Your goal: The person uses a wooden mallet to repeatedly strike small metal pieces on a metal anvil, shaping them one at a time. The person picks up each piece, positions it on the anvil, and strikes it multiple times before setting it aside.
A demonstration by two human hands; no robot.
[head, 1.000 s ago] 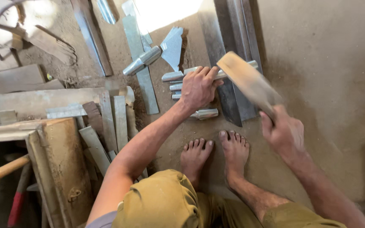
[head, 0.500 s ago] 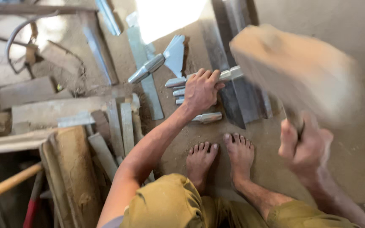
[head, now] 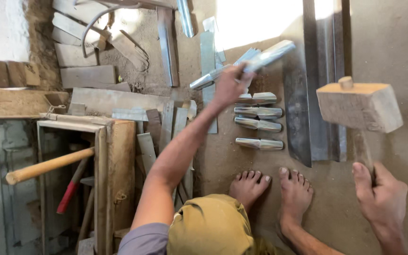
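My left hand (head: 229,86) reaches forward and grips a shiny folded metal piece (head: 269,55), held tilted above the ground. My right hand (head: 379,194) is closed on the handle of a wooden mallet (head: 359,106), whose block head hangs to the right of a long steel bar (head: 308,94). Several similar shaped metal pieces (head: 259,123) lie in a row on the dusty ground just left of the bar. Another metal piece (head: 205,81) lies beyond my left hand. My bare feet (head: 274,189) rest below the row.
An open wooden box (head: 115,160) at the left holds a long wooden handle (head: 48,165) and a red-handled tool (head: 68,194). Planks (head: 88,75) and metal strips (head: 167,42) are scattered at the top left. A curved rod (head: 95,23) lies there too.
My left hand has lifted the metal piece off the steel bar and moved it forward. The mallet swung up near the camera and now sits lower at the right.
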